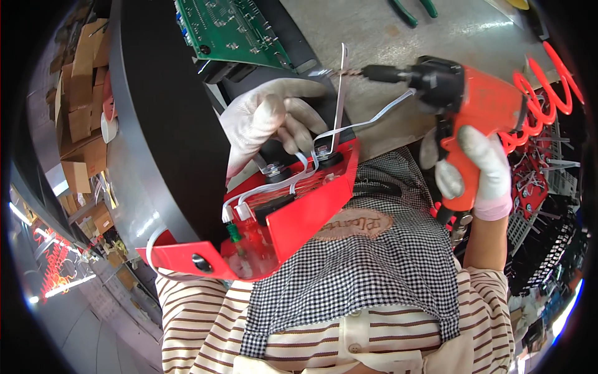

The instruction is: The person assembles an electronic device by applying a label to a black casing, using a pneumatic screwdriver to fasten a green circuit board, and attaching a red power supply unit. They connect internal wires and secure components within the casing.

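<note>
My right hand (pixel 476 165), in a white glove, is wrapped round the grip of an orange and black air drill (pixel 483 100). Its drill bit (pixel 352 72) points left and crosses the upper part of an upright metal strip (pixel 340 103); whether it passes through or in front cannot be told. My left hand (pixel 274 118), gloved too, has its fingers curled beside the strip. Those fingertips come down by white cables (pixel 305 163), and what they grip is hidden. Below is a red sheet-metal housing (pixel 311 215) with bolts, white connectors and a green part (pixel 233 232) inside.
A green circuit board (pixel 237 31) sits on the black panel (pixel 165 124) at the far left. Green-handled pliers (pixel 408 12) lie on the metal table (pixel 367 37). A coiled red air hose (pixel 542 100) hangs right of the drill. Cardboard boxes (pixel 81 112) are stacked further left.
</note>
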A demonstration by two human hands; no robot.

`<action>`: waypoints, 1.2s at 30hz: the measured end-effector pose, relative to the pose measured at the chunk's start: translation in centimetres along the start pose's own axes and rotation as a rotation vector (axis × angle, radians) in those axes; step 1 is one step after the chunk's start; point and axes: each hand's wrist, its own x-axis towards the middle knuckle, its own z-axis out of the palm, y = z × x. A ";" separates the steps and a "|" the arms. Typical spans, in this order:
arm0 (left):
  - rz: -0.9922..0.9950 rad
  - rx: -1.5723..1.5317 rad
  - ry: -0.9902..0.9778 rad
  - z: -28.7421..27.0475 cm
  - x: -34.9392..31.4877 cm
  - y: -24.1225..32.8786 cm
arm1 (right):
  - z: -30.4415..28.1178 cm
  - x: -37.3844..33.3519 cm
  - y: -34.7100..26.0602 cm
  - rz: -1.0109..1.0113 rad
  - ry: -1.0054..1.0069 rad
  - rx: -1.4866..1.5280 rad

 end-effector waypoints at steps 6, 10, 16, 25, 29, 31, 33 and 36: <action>-0.093 0.115 -0.036 1.2 2.1 1.0 | -1.6 0.9 -1.4 -0.081 0.104 -0.114; -0.095 -0.037 -0.098 1.5 2.9 -0.3 | -0.4 1.8 -1.7 -0.040 0.090 -0.114; -0.097 -0.084 -0.085 1.5 3.7 -1.0 | 0.2 3.0 -2.0 -0.008 0.054 -0.205; -0.046 -0.071 -0.049 1.4 3.2 -1.6 | 1.0 5.5 -3.8 0.167 -0.091 -0.256; -0.163 0.123 0.030 1.1 2.2 0.5 | 1.3 5.9 -4.0 0.231 -0.082 -0.196; -0.233 0.359 0.183 0.1 0.9 1.0 | 1.4 6.1 -3.9 0.261 -0.128 -0.173; -0.084 0.581 0.466 0.0 -0.1 0.0 | 1.6 6.3 -3.8 0.263 -0.193 -0.186; -0.117 0.491 0.419 0.1 0.3 0.4 | 1.8 6.8 -3.4 0.264 -0.192 -0.215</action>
